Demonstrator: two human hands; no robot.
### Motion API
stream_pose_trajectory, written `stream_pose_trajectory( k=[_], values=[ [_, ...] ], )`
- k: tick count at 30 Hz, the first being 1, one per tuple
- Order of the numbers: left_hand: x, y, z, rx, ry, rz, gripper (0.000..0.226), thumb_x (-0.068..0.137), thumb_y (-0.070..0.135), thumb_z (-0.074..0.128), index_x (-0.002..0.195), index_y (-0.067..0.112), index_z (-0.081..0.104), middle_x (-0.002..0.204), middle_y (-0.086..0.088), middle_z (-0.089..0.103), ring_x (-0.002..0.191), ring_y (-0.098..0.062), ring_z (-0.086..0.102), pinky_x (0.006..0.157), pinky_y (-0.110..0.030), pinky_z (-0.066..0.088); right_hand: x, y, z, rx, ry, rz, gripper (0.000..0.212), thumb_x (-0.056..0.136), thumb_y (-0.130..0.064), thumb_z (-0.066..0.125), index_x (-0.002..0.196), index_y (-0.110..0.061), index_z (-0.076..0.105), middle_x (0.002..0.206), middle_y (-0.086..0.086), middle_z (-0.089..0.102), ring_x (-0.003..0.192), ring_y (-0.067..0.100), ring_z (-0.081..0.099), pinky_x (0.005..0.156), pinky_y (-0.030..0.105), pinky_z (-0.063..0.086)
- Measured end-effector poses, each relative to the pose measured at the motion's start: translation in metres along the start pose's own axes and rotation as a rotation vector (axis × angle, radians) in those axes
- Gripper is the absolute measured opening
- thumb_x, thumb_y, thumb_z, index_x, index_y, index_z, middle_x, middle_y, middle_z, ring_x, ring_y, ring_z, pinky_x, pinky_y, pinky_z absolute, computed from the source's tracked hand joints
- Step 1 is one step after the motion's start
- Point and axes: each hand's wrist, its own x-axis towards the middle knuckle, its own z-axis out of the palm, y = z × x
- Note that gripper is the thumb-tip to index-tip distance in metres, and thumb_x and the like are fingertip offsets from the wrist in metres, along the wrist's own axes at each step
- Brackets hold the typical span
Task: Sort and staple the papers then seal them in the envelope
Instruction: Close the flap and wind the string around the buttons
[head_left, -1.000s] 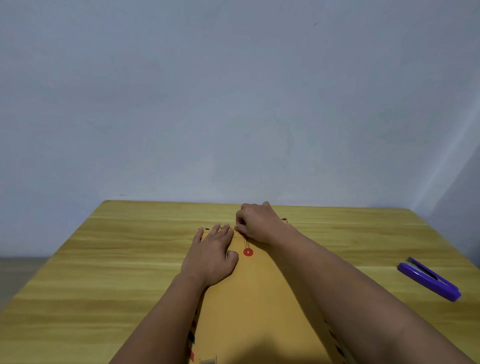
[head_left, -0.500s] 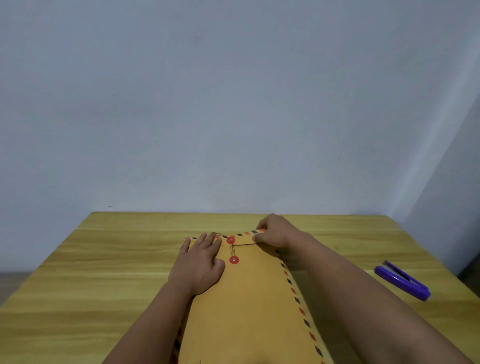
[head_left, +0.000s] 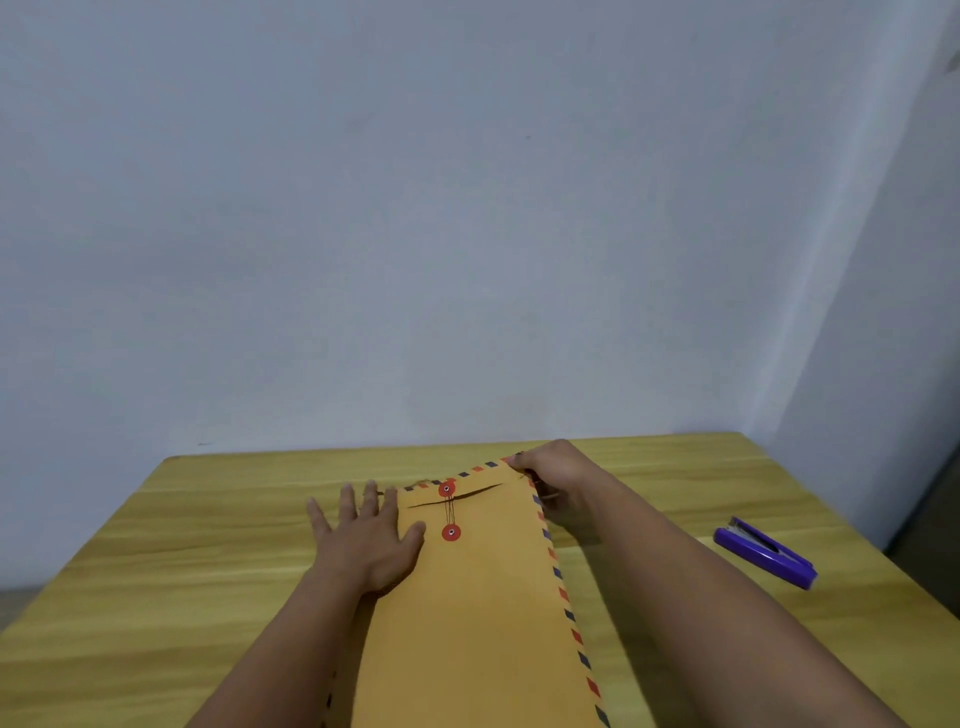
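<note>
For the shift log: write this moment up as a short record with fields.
envelope: brown envelope flat on the wooden table, flap folded down, string running between its two red buttons
left hand: left hand flat on the envelope's left edge, fingers spread
right hand: right hand grips the far right corner
stapler: purple stapler lies apart at the right, untouched
papers: none visible

The brown envelope with a red-and-blue striped border lies flat on the table, flap closed, string joining its two red buttons.
</note>
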Motion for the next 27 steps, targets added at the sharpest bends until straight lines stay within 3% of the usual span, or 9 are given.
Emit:
stream_pose_trajectory(
  k=[3,5,10,13,15,19,22,24,27],
  values=[
    [-0.011,0.017,-0.031,-0.123,0.071,-0.032,0.095,0.085,0.084,0.019,0.161,0.027,0.009,0.169,-0.003,0.001,0.155,-0.031,-0.010,0.112,-0.069,-0.014,-0.021,-0.024,-0.005,-0.017,0.071,-0.059,0.018,0.091,-0.019,0.069,0.099,-0.005,0.078,0.078,0.007,0.062,0.068,0.024,0.057,0.062,0.031,0.051],
    [-0.026,0.039,-0.062,-0.342,0.073,0.046,0.101,0.082,0.087,0.033,0.160,0.025,0.017,0.169,-0.003,0.009,0.155,-0.027,0.004,0.119,-0.060,0.003,-0.039,-0.045,-0.010,-0.041,0.123,-0.086,0.022,0.090,-0.016,0.063,0.103,-0.003,0.074,0.080,0.009,0.060,0.069,0.026,0.057,0.059,0.030,0.051],
    [-0.079,0.104,-0.140,-0.887,-0.125,0.225,0.103,0.076,0.080,0.058,0.158,0.030,0.022,0.161,0.005,0.031,0.147,-0.025,0.032,0.113,-0.044,0.031,-0.088,-0.106,-0.016,-0.095,0.199,-0.208,0.011,0.094,-0.009,0.053,0.095,-0.004,0.062,0.077,0.014,0.056,0.067,0.029,0.055,0.055,0.030,0.049],
    [-0.103,0.125,-0.173,-1.081,-0.144,0.398,0.063,0.088,0.053,0.070,0.139,0.044,0.034,0.127,0.028,0.054,0.122,-0.003,0.052,0.089,-0.032,0.042,-0.122,-0.137,-0.020,-0.011,0.154,-0.286,0.020,0.096,-0.006,0.058,0.101,0.006,0.072,0.072,0.014,0.063,0.057,0.028,0.059,0.054,0.031,0.053],
    [-0.114,0.129,-0.193,-1.179,-0.090,0.418,0.055,0.094,0.020,0.065,0.136,0.040,0.035,0.111,0.021,0.060,0.100,0.004,0.055,0.072,-0.027,0.042,-0.145,-0.150,-0.023,0.130,0.044,-0.343,0.029,0.100,-0.016,0.062,0.117,0.005,0.073,0.078,0.015,0.073,0.059,0.028,0.070,0.063,0.037,0.063],
    [-0.125,0.113,-0.223,-1.333,-0.004,0.342,0.057,0.082,-0.011,0.037,0.120,0.027,0.057,0.087,-0.010,0.063,0.070,-0.018,0.057,0.057,-0.029,0.047,-0.166,-0.161,-0.038,0.344,-0.142,-0.400,0.040,0.104,-0.042,0.061,0.129,-0.010,0.062,0.108,0.017,0.079,0.097,0.031,0.079,0.087,0.047,0.064],
    [-0.131,0.095,-0.242,-1.413,0.074,0.312,0.034,0.085,-0.012,0.047,0.103,0.011,0.064,0.092,-0.016,0.068,0.076,-0.026,0.065,0.064,-0.031,0.053,-0.167,-0.150,-0.050,0.039,0.132,-0.477,0.046,0.101,-0.046,0.063,0.137,-0.018,0.059,0.139,0.006,0.068,0.127,0.028,0.065,0.104,0.046,0.051],
    [-0.129,0.082,-0.249,-1.549,0.081,0.328,0.025,0.086,-0.011,0.054,0.104,0.005,0.062,0.090,-0.015,0.066,0.073,-0.026,0.065,0.064,-0.032,0.054,-0.160,-0.133,-0.057,-0.052,0.225,-0.443,0.077,0.095,-0.055,0.068,0.156,-0.016,0.042,0.158,0.004,0.048,0.144,0.030,0.048,0.110,0.047,0.042],
    [-0.120,0.066,-0.243,-1.691,0.028,0.333,0.024,0.091,-0.005,0.058,0.112,0.004,0.062,0.094,-0.014,0.072,0.076,-0.027,0.072,0.064,-0.035,0.059,-0.143,-0.096,-0.065,0.069,0.092,-0.310,0.094,0.077,-0.068,0.079,0.149,-0.014,0.051,0.142,0.003,0.062,0.126,0.032,0.064,0.103,0.049,0.052]
  ],
)
